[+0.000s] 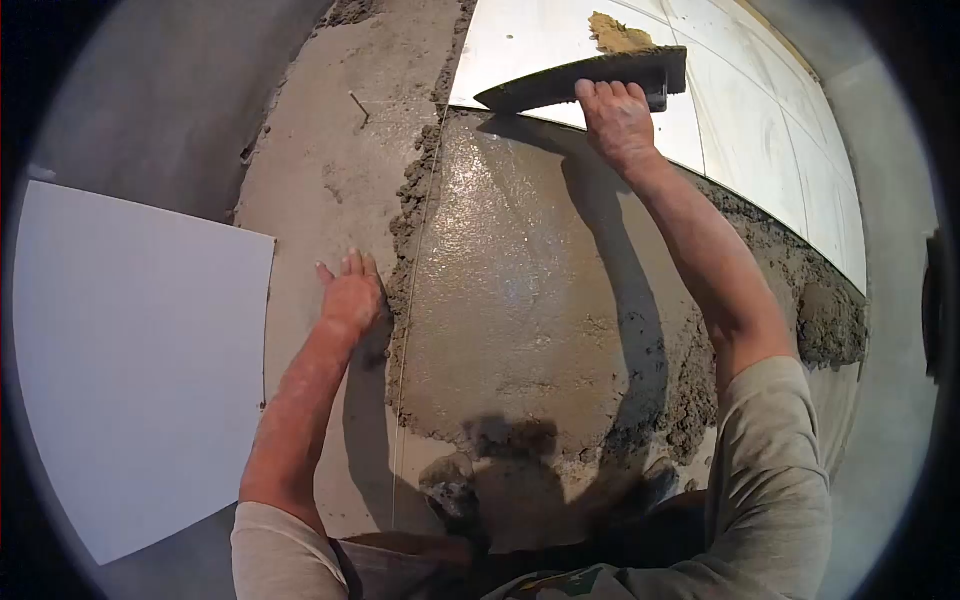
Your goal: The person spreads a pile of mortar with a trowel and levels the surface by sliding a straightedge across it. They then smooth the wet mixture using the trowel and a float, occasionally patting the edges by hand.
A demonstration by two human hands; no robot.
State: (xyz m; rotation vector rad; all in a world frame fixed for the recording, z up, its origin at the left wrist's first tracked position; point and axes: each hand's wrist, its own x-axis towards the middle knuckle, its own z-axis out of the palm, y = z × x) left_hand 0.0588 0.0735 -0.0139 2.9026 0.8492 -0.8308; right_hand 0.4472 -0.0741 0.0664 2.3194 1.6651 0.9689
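Observation:
My right hand (pixel 620 122) is closed round the handle of a dark trowel (pixel 560 84), held tilted near the edge of the laid white tiles (pixel 745 75). The trowel's long blade points left, and a tan smear of mortar (pixel 618 36) shows just beyond it. Below it spreads a wet, smoothed mortar bed (pixel 510 270) with a glossy surface. My left hand (pixel 352 292) lies with fingers stretched out on the bare grey floor (pixel 310 180), left of the mortar bed, and holds nothing.
A large loose white tile (pixel 145 360) stands at the left. A taut string (pixel 402 375) runs along the bed's left edge, near a nail (pixel 360 106). Rough mortar (pixel 832 322) is heaped at the right. My shoes (pixel 450 485) are at the near edge.

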